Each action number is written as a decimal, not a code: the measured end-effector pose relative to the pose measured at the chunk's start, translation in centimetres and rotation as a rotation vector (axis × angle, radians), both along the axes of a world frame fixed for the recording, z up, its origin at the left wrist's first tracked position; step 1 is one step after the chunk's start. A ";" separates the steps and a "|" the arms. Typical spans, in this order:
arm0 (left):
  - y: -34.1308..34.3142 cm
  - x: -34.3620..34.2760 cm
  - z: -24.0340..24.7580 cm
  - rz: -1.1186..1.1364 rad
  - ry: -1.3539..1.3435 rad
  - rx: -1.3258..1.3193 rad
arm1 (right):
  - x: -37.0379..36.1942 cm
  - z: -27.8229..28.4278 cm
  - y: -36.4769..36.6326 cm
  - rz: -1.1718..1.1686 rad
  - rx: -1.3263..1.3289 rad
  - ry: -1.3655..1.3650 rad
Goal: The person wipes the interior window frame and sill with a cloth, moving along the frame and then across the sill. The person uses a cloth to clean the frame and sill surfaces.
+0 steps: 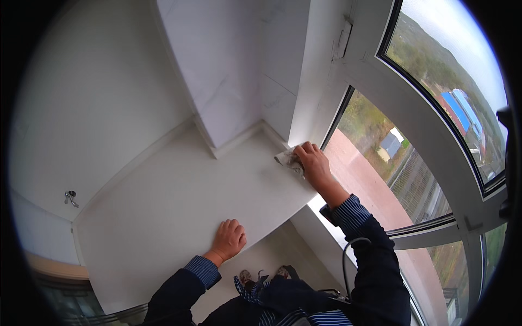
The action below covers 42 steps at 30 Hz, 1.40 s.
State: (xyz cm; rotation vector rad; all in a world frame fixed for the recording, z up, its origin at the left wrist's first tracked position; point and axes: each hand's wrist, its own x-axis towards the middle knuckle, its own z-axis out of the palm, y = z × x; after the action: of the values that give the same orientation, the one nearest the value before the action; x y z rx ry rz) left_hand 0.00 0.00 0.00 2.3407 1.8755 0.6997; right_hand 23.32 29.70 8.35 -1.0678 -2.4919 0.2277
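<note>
My right hand (pixel 314 164) is closed on a crumpled greyish-white cloth (pixel 292 161). It presses the cloth onto the pale countertop (pixel 179 195) at the far right, near the window frame and the corner of the low raised edging. Near the counter's front edge, my left hand (pixel 229 239) rests on the surface with its fingers curled in, and nothing shows in it. Dark sleeves with striped blue cuffs cover both forearms.
A marbled wall column (pixel 217 65) juts out behind the counter. On the left wall is a small metal tap (pixel 70 198). A white-framed window (pixel 380 157) runs along the right, with a sill below. My shoes (pixel 246 276) stand on the floor beneath the front edge.
</note>
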 end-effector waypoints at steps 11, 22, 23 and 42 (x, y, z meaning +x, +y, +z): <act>0.3 -0.1 0.1 0.003 0.041 -0.031 | 6.7 -6.1 -0.6 0.162 -0.257 0.260; 0.2 -0.1 0.0 -0.009 0.082 -0.071 | 23.5 -17.8 -13.6 -0.532 -0.361 0.239; 0.2 -0.1 0.0 0.002 0.081 -0.093 | 22.4 -19.4 -13.4 -0.580 -0.410 0.193; 0.0 -0.6 -0.5 0.003 0.099 -0.138 | 18.3 -29.5 -9.1 -0.571 -0.028 0.163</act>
State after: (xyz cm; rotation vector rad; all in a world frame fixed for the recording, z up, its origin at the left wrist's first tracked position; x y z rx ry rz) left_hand -0.62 -0.01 -0.45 2.3269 1.8992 0.4463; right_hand 41.66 20.63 -21.16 -1.6425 -1.9492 0.1674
